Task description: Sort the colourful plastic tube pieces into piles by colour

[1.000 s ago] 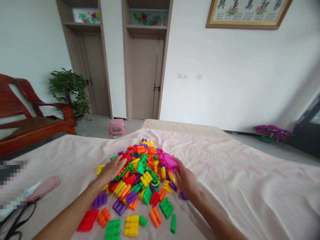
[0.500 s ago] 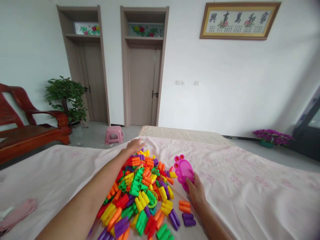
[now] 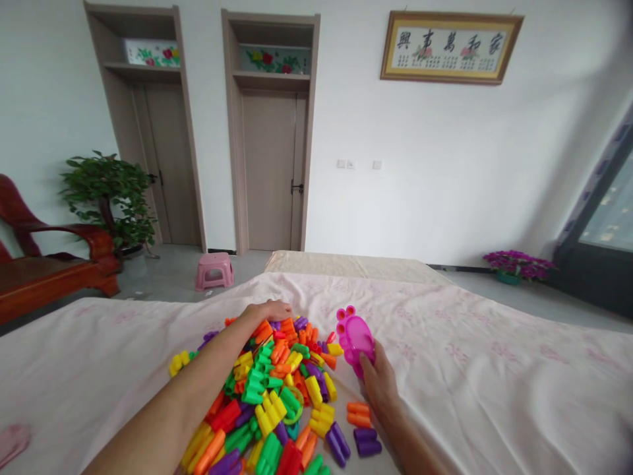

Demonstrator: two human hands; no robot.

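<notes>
Your right hand [image 3: 380,377] clamps a magenta plastic paw [image 3: 357,338]; your left hand [image 3: 273,310], grip unclear, is at multicoloured tubular plastic blocks [image 3: 271,412].

This looks like a home, most likely a living room. A reddish wooden armchair [image 3: 54,277] stands by a leafy potted plant [image 3: 106,185], and a low pink stool [image 3: 214,262] sits on the grey floor [image 3: 173,270] near two plain interior doors [image 3: 268,171] topped by floral panels [image 3: 274,61]. Framed calligraphy [image 3: 451,47] hangs on the white wall [image 3: 420,198]; colourful plastic toy pieces [image 3: 270,412] lie heaped on a flower-patterned cloth [image 3: 475,382].
</notes>
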